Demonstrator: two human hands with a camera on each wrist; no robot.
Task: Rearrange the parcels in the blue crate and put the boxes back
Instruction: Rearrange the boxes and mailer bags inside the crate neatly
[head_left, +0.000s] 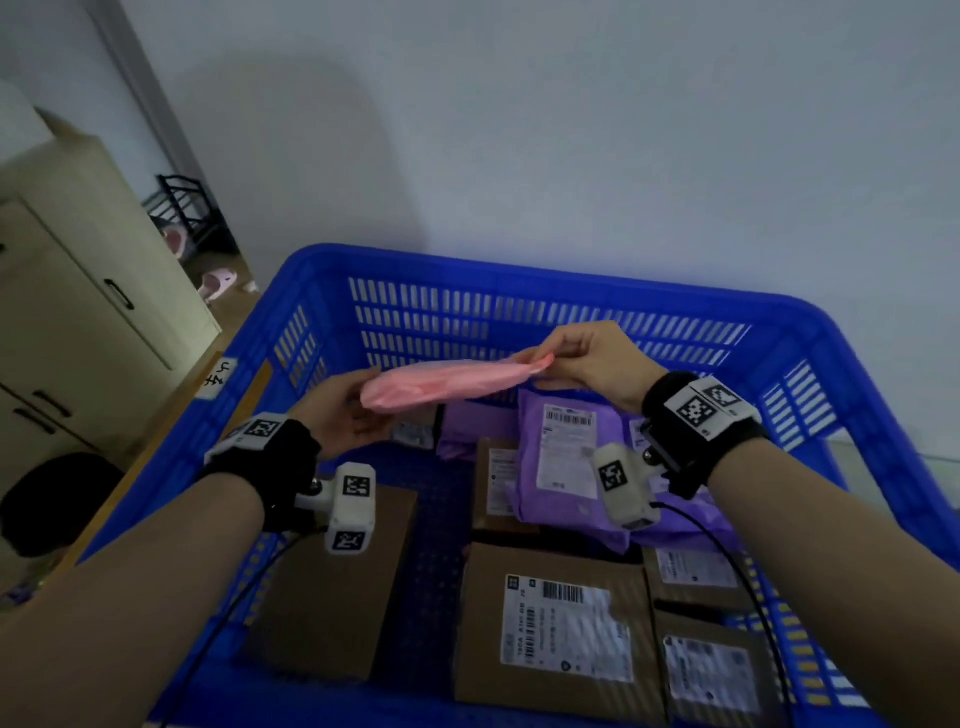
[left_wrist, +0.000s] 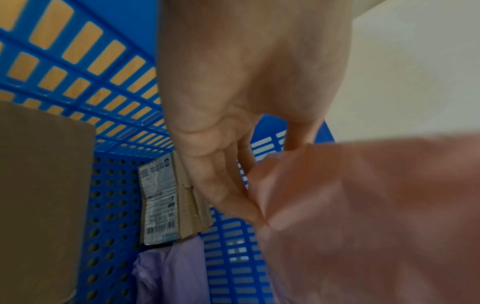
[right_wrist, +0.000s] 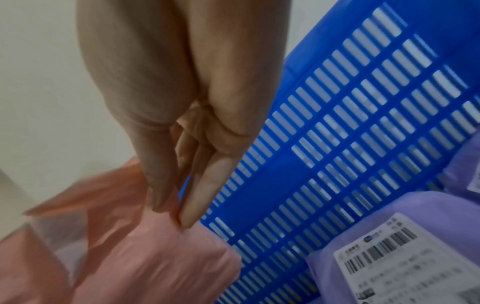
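A flat pink plastic parcel (head_left: 452, 382) hangs level above the back half of the blue crate (head_left: 519, 265), held at both ends. My left hand (head_left: 343, 410) pinches its left end; in the left wrist view its fingers (left_wrist: 233, 197) meet the pink parcel (left_wrist: 363, 216). My right hand (head_left: 576, 364) pinches the right end, with thumb and fingertips (right_wrist: 192, 211) closed on the pink parcel (right_wrist: 155, 257). Below lie purple mailer bags (head_left: 566, 462) and brown cardboard boxes (head_left: 561, 623) with shipping labels.
A plain brown box (head_left: 337, 582) lies at the crate's left, with bare perforated crate floor (head_left: 441, 545) between it and the right-hand boxes. A small labelled box (left_wrist: 168, 197) stands near the back wall. A beige cabinet (head_left: 78, 291) stands at left.
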